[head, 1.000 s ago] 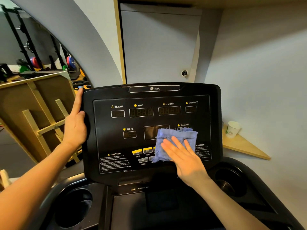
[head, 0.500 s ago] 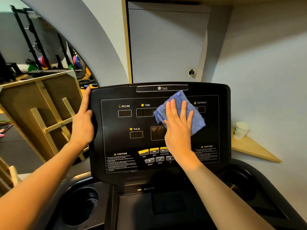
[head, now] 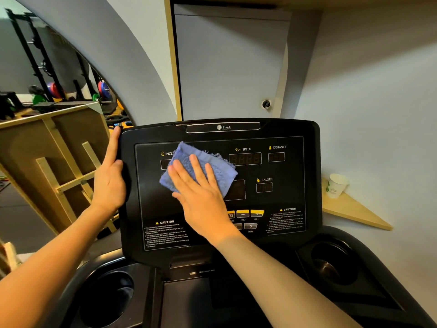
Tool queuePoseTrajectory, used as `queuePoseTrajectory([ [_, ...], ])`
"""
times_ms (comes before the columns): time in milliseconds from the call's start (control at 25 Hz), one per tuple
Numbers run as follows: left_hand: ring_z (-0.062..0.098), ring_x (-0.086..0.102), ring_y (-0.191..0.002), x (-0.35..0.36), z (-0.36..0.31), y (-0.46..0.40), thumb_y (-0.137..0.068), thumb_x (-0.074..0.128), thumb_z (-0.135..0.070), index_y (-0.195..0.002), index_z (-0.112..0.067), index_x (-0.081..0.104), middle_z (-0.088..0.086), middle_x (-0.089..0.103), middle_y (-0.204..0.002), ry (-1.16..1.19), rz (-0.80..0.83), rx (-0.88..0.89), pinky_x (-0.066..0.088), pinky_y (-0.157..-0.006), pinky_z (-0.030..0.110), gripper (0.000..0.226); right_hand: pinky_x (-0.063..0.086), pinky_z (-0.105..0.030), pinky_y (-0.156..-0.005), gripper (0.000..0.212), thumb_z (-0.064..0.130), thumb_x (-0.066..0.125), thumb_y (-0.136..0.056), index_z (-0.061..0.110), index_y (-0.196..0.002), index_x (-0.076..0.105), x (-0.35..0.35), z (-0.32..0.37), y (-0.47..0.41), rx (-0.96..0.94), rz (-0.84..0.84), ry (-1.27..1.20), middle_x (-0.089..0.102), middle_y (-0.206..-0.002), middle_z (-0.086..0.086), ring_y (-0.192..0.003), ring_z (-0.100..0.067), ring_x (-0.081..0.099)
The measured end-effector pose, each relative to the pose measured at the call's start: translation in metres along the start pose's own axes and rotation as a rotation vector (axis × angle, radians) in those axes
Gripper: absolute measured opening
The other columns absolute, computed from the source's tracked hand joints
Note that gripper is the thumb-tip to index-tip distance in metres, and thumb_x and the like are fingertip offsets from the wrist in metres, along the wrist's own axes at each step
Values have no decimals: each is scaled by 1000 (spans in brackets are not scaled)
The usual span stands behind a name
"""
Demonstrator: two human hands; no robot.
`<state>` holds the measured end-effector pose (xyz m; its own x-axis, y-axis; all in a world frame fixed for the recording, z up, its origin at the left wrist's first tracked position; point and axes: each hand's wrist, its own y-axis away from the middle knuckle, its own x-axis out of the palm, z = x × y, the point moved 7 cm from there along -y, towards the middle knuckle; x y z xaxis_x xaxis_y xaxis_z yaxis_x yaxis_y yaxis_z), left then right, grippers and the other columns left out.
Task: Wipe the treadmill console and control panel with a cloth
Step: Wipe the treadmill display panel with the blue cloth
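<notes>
- Since half a second ago, the blue cloth (head: 203, 166) and the right hand (head: 201, 197) on it have slid left across the control panel (head: 283, 169), from the SPEED readout to the INCLINE and TIME labels, which they now partly cover.
- At the far left, a wooden frame (head: 59, 166) leans beside the treadmill, with weight plates (head: 53, 89) on a rack behind it.
- Just right of it, the left hand (head: 110, 183) grips the left edge of the console (head: 312, 176): palm wrapped on the rim, index finger straight up along the edge toward the top corner.
- On the upper left of the panel lies the folded cloth, its long axis running from upper left to lower right, one corner pointing up and left.
- Over the cloth, the right hand presses flat, fingers straight, spread and pointing up and left; nothing is curled round the fabric.
- Right of the hand, the SPEED, DISTANCE and CALORIE readouts and the yellow buttons (head: 250, 213) are uncovered.
- Below, a cup holder (head: 108, 301) sits at the near left and another (head: 333, 263) at the right.
- At the far right, a paper cup (head: 337, 185) stands on a wooden corner shelf (head: 354, 211).
</notes>
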<state>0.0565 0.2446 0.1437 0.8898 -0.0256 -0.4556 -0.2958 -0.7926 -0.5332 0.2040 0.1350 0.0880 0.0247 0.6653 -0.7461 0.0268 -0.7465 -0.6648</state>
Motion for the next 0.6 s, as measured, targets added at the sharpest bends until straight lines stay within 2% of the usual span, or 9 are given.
queuePoseTrajectory([
  [40,3,51,-94,0,0,0,-102,23,0,-156,-38,10,-16,31,-137,-6,-6,12,34,-90,24,67,7,-48,-123,58,33,39,-104,19,-156,21,2,0,5,-38,17,20,20,-163,1,-153,-27,3],
  [80,13,54,-104,0,0,0,-102,23,2,-156,-37,10,-18,29,-138,-15,-12,21,33,-91,23,68,7,-47,-123,56,35,36,-104,19,-156,22,4,-1,11,-78,37,44,21,-163,2,-153,-27,4],
  [120,25,51,-115,0,0,0,-102,23,2,-156,-37,10,-19,26,-140,-24,-15,30,31,-91,21,68,8,-46,-123,55,34,35,-104,20,-156,23,5,-4,16,-118,55,65,22,-163,2,-152,-26,5],
  [200,36,44,-125,1,0,0,-102,23,3,-156,-36,10,-22,23,-142,-34,-12,42,30,-91,21,68,9,-45,-123,56,31,42,-103,20,-155,26,4,-14,28,-184,71,89,25,-162,2,-152,-25,8],
  [400,42,47,-123,0,4,-1,-102,24,2,-155,-42,9,-18,30,-140,-48,-12,51,32,-95,29,71,12,-42,-123,58,22,43,-98,22,-154,29,-11,-48,56,-197,86,79,28,-161,3,-152,-21,12],
  [520,40,44,-128,0,8,-2,-102,23,0,-155,-43,9,-18,30,-140,-36,-4,34,29,-97,25,70,14,-44,-122,63,21,46,-95,23,-155,26,-19,-73,78,-152,87,121,24,-162,4,-152,-22,11],
  [600,40,43,-129,0,6,-1,-103,23,0,-155,-44,9,-16,33,-142,-35,-2,23,30,-101,28,69,15,-45,-122,65,21,46,-94,23,-156,24,-23,-90,92,-132,95,155,23,-162,3,-152,-22,11],
])
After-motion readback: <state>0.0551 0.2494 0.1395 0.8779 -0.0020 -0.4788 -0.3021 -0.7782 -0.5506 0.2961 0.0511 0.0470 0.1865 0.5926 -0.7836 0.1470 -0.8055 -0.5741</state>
